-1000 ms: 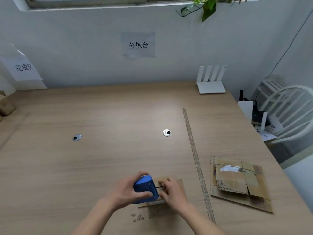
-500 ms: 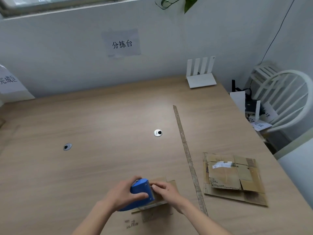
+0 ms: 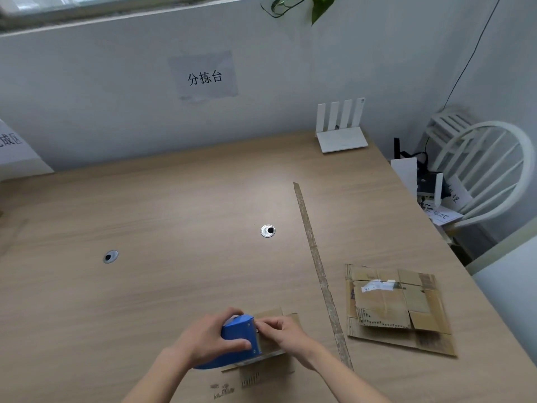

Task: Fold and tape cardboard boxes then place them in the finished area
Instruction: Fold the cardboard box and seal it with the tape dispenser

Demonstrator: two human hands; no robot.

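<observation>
Head view showed the left hand curled round a blue tape dispenser, thumb laid across its side. The dispenser sat against the top of a small cardboard box at the near edge of the worktop. The right hand rested on the box top, thumb and forefinger pinched together at the dispenser's front edge; whether tape lay between them could not be told. A stack of flattened cardboard lay to the right, beyond a long brown strip fixed along the worktop. A white router stood at the far edge.
</observation>
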